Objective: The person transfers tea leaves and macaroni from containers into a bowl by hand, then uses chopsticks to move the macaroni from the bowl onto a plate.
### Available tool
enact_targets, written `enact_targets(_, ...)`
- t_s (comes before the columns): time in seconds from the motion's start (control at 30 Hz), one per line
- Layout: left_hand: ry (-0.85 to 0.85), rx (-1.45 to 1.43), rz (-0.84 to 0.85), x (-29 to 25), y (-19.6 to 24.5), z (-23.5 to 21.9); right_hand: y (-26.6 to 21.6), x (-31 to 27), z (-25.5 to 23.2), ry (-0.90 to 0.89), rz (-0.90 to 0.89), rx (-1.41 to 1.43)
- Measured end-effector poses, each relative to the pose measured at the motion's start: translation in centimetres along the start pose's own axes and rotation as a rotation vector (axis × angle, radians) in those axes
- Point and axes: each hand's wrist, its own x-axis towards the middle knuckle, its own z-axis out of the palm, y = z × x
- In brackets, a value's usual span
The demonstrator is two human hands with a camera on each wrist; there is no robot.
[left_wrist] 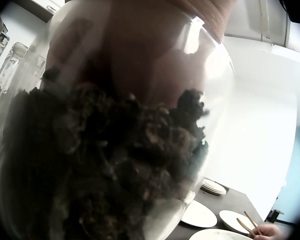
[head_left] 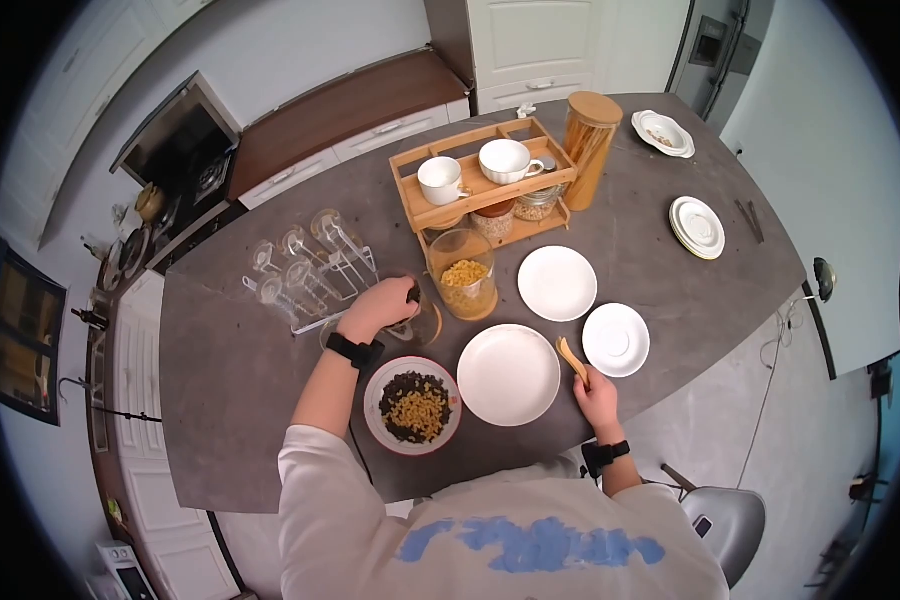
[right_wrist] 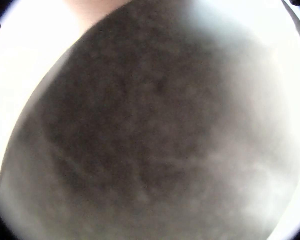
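My left hand (head_left: pixel 380 305) grips a clear glass jar (left_wrist: pixel 115 150) of dark, crinkled dried pieces (left_wrist: pixel 105 145). Blurred skin shows through the glass above those pieces in the left wrist view. Just in front of this hand is a red-rimmed white bowl (head_left: pixel 368 405), holding dark pieces with yellow pasta-like bits on top. At the table's front edge, my right hand (head_left: pixel 596 398) pinches wooden tongs (head_left: pixel 571 358) beside a large white plate (head_left: pixel 510 375). The right wrist view is mostly a blurred dark grey surface.
A glass jar of yellow pasta (head_left: pixel 465 285) stands beyond the large plate. Behind it is a wooden rack (head_left: pixel 450 210) with white cups. A wire stand holds several glasses (head_left: pixel 305 280) at left. Two more plates (head_left: pixel 557 284) lie at right, and stacked plates (head_left: pixel 697 228) farther right.
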Motion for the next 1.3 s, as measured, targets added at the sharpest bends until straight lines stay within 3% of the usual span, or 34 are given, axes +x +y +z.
enact_targets(0.2, 0.014, -0.046, -0.017, -0.3, 0.7, -1.4, 0.5, 0.0, 0.3, -0.002, -0.012, 0.0)
enact_targets(0.33, 0.145, -0.171, 0.015, -0.9, -0.1, -2.4, 0.2, 0.0, 0.2, -0.017, 0.012, 0.004)
enact_targets(0.57, -0.027, -0.76, -0.274, -3.7, 0.1, -5.8, 0.3, 0.1, 0.2, -0.02, -0.002, 0.007)
enact_targets(0.73, 0.032, -1.179, -0.226, -6.3, -2.4, -6.2, 0.2, 0.2, 0.2, -0.03, -0.005, 0.007)
enact_targets(0.83, 0.105, -1.259, -0.24, -7.7, -5.6, -5.5, 0.4, 0.1, 0.3, -0.038, 0.0, -0.007)
enact_targets(0.97, 0.125, -1.199, -0.372, -9.5, -6.3, -5.2, 0.5, 0.1, 0.3, -0.035, -0.003, 0.004)
enact_targets(1.3, 0.298, -1.401, -0.29, -10.6, -7.7, -1.8, 0.7, 0.1, 0.4, -0.039, -0.008, 0.012)
